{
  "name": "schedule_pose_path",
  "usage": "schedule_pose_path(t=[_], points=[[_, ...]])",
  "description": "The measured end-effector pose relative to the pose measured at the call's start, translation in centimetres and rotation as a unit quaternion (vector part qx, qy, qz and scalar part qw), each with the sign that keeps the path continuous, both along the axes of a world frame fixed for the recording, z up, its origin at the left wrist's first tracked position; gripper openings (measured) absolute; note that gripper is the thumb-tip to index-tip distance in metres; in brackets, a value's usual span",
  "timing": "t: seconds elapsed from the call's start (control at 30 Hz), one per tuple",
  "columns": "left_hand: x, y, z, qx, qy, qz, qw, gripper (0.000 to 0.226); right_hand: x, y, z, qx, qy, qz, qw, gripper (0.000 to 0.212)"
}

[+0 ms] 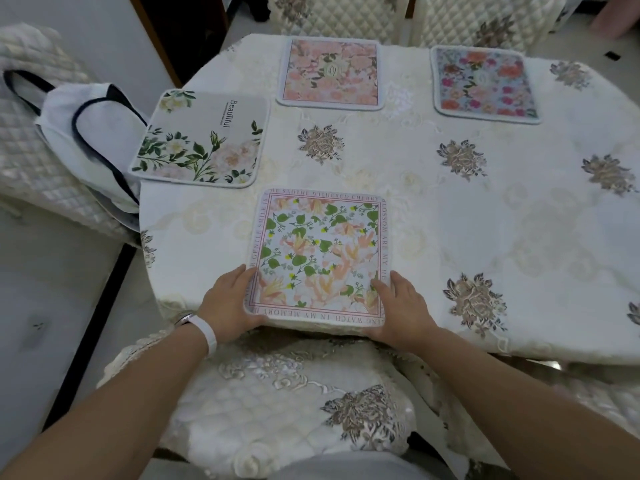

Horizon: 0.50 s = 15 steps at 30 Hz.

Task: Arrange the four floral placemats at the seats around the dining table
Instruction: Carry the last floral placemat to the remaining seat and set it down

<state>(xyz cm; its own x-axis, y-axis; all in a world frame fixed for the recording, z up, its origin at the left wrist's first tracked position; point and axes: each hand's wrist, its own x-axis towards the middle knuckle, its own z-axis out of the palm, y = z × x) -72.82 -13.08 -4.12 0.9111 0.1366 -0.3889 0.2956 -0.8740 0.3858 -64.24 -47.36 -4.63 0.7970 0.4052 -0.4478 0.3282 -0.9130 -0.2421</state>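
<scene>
Four floral placemats lie on the cream tablecloth [450, 209]. The nearest placemat [318, 254], with orange flowers, green leaves and a lettered pink border, sits at the table's front edge. My left hand [230, 306] grips its near left corner and my right hand [398, 310] grips its near right corner. A grey placemat [201, 140] with white roses and the word "Beautiful" lies at the left edge. A pink rose placemat [330, 74] lies at the far side, and a blue one with red and pink flowers [485, 84] lies far right.
A quilted, embroidered chair [277, 403] stands right below me at the table's front. A white tote bag with dark handles [93, 133] rests on a quilted chair at the left. More quilted chairs [346, 15] stand behind the far edge.
</scene>
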Motion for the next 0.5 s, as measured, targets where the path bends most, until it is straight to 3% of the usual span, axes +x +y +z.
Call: schedule_pose_path(t=[0.5], points=[[-0.21, 0.36, -0.12, -0.003, -0.005, -0.003, 1.000, 0.103, -0.12, 0.05, -0.78, 0.011, -0.027, -0.007, 1.000, 0.109]])
